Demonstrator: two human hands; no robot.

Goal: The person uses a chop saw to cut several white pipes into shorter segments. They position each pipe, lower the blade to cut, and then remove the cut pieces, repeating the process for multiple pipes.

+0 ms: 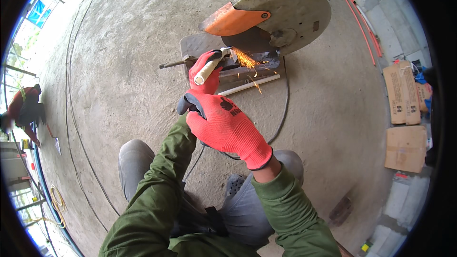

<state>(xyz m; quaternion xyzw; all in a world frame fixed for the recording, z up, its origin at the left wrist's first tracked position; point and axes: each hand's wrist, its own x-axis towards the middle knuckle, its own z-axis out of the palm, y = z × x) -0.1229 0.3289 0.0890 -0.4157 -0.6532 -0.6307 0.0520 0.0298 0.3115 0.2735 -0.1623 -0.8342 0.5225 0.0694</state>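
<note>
My left hand (205,70), in a red glove with dark fingers, is closed on a short pale pipe (207,70). Orange sparks (245,59) spray rightward from the pipe's far end, beside the chop saw (300,16). The saw has a big round grey guard and an orange lower guard (240,19). My right hand (226,126), gloved alike, crosses over and is curled around my left wrist; its fingertips are partly hidden. Under the sparks lies the saw's base (193,45) with its clamp screw (171,64). A long thin pale pipe (250,84) rests along the base's near side.
A black cable (287,100) curves over the concrete floor from the saw toward my knees. Cardboard boxes (405,147) and orange-red conduits (354,14) line the block wall at right. At far left another person (26,107) crouches; thin cables (71,95) run nearby.
</note>
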